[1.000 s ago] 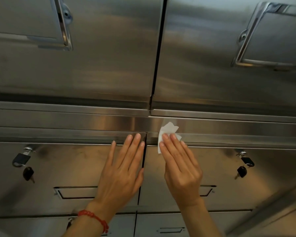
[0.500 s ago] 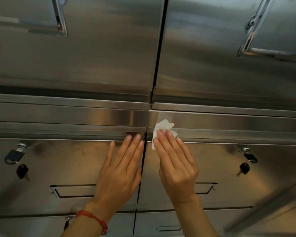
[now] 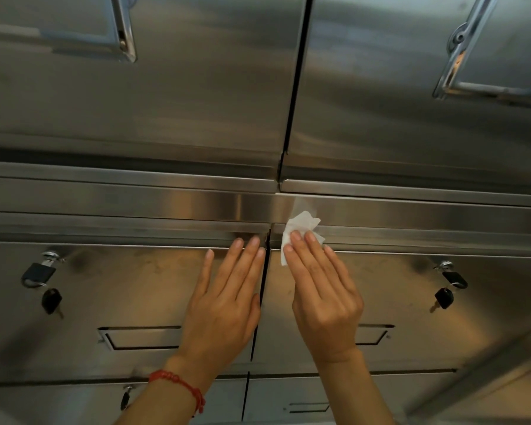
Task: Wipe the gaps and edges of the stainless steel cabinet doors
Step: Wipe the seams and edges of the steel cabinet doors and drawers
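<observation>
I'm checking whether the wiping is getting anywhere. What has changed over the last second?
Very little. The right hand still presses the white tissue with straight fingers against the top edge of the right door, beside the centre gap. The left hand stays flat on the left door. Only the camera view shifted slightly.

Nearly the whole view is filled by brushed steel, on which warm light is reflected in soft bands. At the lower right corner, well away from the grip, a pale strip of floor (image 3: 503, 403) is seen, blurred.
</observation>
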